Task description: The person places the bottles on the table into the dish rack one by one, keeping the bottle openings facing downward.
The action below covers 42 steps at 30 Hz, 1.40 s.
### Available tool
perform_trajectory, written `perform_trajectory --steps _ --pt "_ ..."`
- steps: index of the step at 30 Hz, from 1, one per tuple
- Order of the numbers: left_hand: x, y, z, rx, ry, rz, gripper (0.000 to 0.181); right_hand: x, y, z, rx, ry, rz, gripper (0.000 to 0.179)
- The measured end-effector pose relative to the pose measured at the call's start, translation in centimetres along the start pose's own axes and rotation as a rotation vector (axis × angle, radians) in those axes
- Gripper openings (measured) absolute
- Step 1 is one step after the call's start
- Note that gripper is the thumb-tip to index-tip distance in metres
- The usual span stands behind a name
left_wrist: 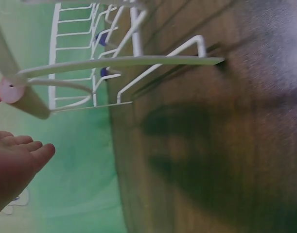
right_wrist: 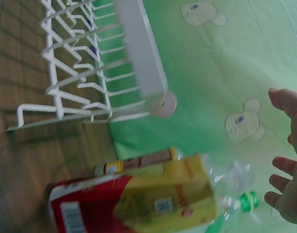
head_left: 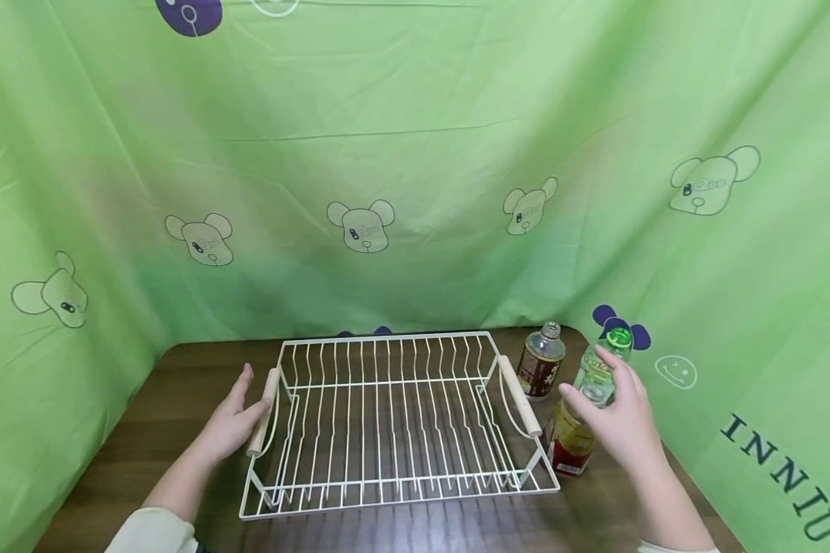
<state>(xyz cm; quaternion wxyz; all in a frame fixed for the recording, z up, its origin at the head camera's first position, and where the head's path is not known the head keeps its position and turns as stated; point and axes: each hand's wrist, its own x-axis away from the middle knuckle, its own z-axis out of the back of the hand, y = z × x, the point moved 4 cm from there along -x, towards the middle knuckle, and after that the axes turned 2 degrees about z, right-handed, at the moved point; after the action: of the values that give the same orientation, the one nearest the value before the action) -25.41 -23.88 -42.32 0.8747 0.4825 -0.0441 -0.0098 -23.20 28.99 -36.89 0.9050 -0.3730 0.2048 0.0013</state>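
Observation:
A white wire dish rack (head_left: pixel 415 501) with two wooden handles stands on the table. My left hand (head_left: pixel 231 422) is beside the left handle (head_left: pixel 263 412), its thumb right at the wood and its other fingers extended outside the rack. In the left wrist view that hand's fingers (left_wrist: pixel 29 148) show below the handle. On the right, my right hand (head_left: pixel 619 418) is spread near the bottles, nothing gripped. Closest to it are a bottle with a red and yellow label (head_left: pixel 571 442) and a green plastic bottle (head_left: pixel 592 367), partly hidden by the hand and the front bottle.
A clear bottle with a dark label (head_left: pixel 541 367) stands behind the right handle (head_left: pixel 520 395). Dark brown wood-grain table (head_left: pixel 180 388) lies under everything. A green curtain (head_left: pixel 415 284) printed with bear heads encloses the back and both sides.

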Motion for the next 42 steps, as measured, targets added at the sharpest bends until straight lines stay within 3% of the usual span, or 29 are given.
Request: perform_trajectory --steps 9,17,24,32,42 --pt "-0.5 -1.8 -2.0 0.154 -0.048 0.047 0.077 1.9 3.3 0.0 -0.066 0.049 -0.072 0.090" --pt "-0.2 -2.5 -2.3 0.259 -0.092 0.069 0.073 3.2 5.2 -1.1 -0.119 0.040 -0.133 0.095" --pt "0.0 -2.6 -2.2 0.250 -0.088 0.077 0.071 4.1 6.7 -2.6 -0.198 0.051 -0.155 0.104" --pt "0.0 -2.8 -2.2 0.242 -0.083 0.079 0.069 4.7 8.4 -4.4 -0.216 0.028 -0.189 0.107" --pt "0.0 -2.8 -2.5 0.241 -0.086 0.076 0.068 5.0 9.1 -5.4 -0.250 0.144 -0.263 0.103"
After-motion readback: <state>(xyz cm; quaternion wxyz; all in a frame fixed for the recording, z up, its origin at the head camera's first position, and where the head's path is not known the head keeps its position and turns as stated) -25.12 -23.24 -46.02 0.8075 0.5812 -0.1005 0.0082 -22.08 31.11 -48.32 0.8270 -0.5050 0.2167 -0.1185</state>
